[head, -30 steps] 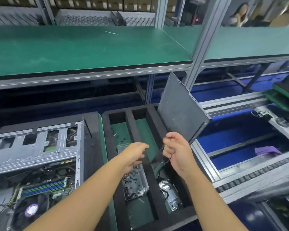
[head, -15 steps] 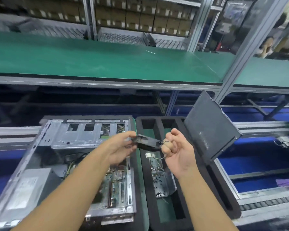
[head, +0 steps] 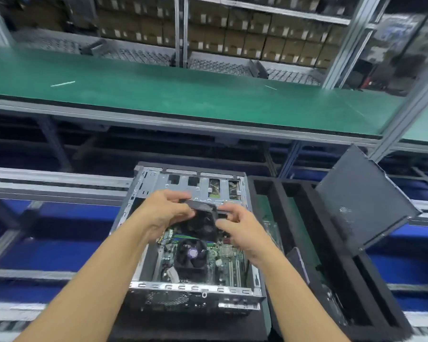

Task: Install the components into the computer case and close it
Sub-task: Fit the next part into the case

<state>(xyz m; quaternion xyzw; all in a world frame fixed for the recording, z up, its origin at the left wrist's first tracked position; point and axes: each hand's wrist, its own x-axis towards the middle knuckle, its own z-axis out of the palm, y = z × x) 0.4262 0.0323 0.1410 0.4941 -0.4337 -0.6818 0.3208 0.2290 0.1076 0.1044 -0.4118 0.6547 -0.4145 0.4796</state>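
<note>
An open computer case (head: 143, 243) lies on its side in front of me, showing its motherboard and a black CPU cooler (head: 190, 255). Above the motherboard I hold a black case fan (head: 200, 223) with both hands. My left hand (head: 166, 213) grips its left and top edge. My right hand (head: 240, 228) pinches its right edge. The case's dark side panel (head: 361, 201) leans tilted against the post to the right.
A black foam tray (head: 331, 267) with long compartments sits right of the case and holds metal parts. A green shelf (head: 183, 95) runs across above the case. Behind it stand racks of cardboard boxes (head: 232, 33). Conveyor rails (head: 35, 183) run left and right.
Both hands lifted the black fan out of the foam tray and carried it left over the open case. The view shifted so that the case is now central.
</note>
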